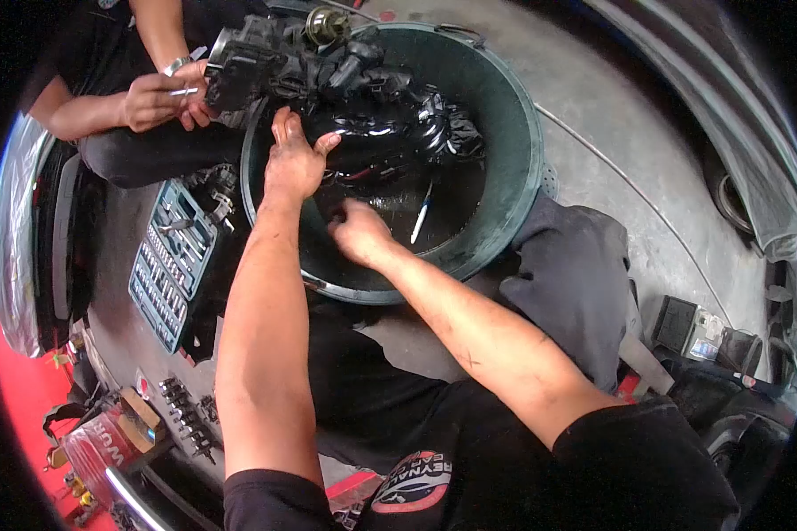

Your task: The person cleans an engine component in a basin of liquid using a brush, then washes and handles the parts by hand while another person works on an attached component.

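A black, wet engine part [372, 128] with hoses and metal fittings lies across the green round tub [514, 133]. Against its lower left edge rests my left hand [297, 164], thumb and fingers apart. Inside the tub, below the part, is my right hand [359, 232], its fingers curled and partly blurred; whether they hold anything is hidden. A white pen-like brush [419, 221] leans in dark liquid to the right of it. At the upper left, a co-worker's hands [164, 99] hold a small white stick beside the part's metal end.
An open socket set [170, 257] lies on the floor at left. Below it are a camshaft-like metal part [186, 416] and a clear red-lettered bucket [97, 442]. A hose [629, 181] crosses the floor at right, near a black box [675, 323]. The co-worker's knee is beside the tub.
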Motion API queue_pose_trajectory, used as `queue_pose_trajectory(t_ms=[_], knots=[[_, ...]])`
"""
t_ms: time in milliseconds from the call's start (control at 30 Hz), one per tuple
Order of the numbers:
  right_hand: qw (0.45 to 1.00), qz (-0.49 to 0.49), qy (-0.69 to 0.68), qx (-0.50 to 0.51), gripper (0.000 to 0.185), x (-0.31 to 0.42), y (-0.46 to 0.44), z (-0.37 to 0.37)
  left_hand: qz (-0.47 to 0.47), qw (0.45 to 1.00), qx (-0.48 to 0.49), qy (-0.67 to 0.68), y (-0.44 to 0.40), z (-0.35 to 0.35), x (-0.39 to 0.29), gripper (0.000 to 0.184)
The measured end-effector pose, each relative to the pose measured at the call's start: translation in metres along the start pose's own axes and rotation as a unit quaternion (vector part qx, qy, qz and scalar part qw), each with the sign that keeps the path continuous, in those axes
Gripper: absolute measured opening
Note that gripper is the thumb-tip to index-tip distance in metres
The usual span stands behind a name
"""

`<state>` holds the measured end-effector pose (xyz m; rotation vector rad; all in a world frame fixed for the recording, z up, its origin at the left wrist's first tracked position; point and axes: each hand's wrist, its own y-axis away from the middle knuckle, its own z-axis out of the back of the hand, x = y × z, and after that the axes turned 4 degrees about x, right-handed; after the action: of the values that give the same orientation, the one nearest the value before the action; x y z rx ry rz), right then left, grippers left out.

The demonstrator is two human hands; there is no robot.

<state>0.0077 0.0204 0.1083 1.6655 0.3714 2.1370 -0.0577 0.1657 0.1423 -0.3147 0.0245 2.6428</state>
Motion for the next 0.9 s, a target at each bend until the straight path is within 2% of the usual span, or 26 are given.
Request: queue_pose_trajectory(t_ms=[33, 133, 233, 267, 300, 367, 400, 500, 567, 600, 633, 667, 800, 900], knots=[[0.995, 0.059, 0.044, 0.060, 0.042, 0.012, -0.003, 0.010, 0.002, 1.000, 0.003, 0.003, 0.000, -0.001, 0.001, 0.087], [0.935, 0.121, 0.291, 0.161, 0.046, 0.083, 0.007, 0.062, 0.032, 0.999, 0.041, 0.007, -0.009, -0.002, 0.006, 0.086], [0.846, 0.203, 0.482, 0.101, 0.040, 0.127, 0.033, 0.106, 0.033, 0.998, 0.054, 0.021, -0.008, -0.001, 0.013, 0.087], [0.821, 0.204, 0.518, 0.122, 0.043, 0.135, 0.041, 0.118, 0.047, 0.996, 0.066, 0.025, -0.004, 0.012, 0.001, 0.087], [0.836, 0.192, 0.502, 0.110, 0.047, 0.131, 0.041, 0.119, 0.058, 0.995, 0.079, 0.029, -0.001, 0.019, -0.007, 0.088], [0.863, 0.167, 0.470, 0.085, 0.056, 0.110, 0.034, 0.118, 0.032, 0.998, 0.044, 0.026, 0.001, 0.008, 0.002, 0.082], [0.884, 0.158, 0.436, 0.066, 0.070, 0.095, 0.026, 0.113, 0.020, 0.999, 0.036, 0.023, 0.001, 0.005, 0.006, 0.078], [0.884, 0.167, 0.432, -0.068, 0.076, 0.069, 0.006, 0.087, -0.017, 0.999, 0.024, 0.021, 0.006, 0.002, 0.016, 0.073], [0.906, 0.187, 0.372, -0.082, 0.080, 0.077, -0.005, 0.073, -0.050, 0.998, 0.014, 0.029, 0.002, -0.005, 0.030, 0.071], [0.902, 0.191, 0.382, -0.071, 0.080, 0.081, -0.007, 0.069, -0.015, 0.999, 0.041, 0.020, 0.007, 0.006, 0.017, 0.061], [0.898, 0.195, 0.391, -0.058, 0.079, 0.084, -0.008, 0.065, -0.023, 0.998, 0.032, 0.049, 0.002, -0.003, 0.029, 0.057], [0.904, 0.180, 0.386, -0.036, 0.078, 0.087, -0.011, 0.064, -0.023, 0.998, 0.037, 0.047, 0.004, -0.002, 0.028, 0.057], [0.894, 0.185, 0.405, -0.049, 0.081, 0.082, -0.026, 0.054, 0.001, 0.998, 0.057, 0.026, 0.004, 0.010, 0.022, 0.057], [0.877, 0.203, 0.434, -0.042, 0.082, 0.081, -0.028, 0.053, -0.047, 0.999, 0.004, -0.005, 0.000, 0.002, 0.038, 0.054]])
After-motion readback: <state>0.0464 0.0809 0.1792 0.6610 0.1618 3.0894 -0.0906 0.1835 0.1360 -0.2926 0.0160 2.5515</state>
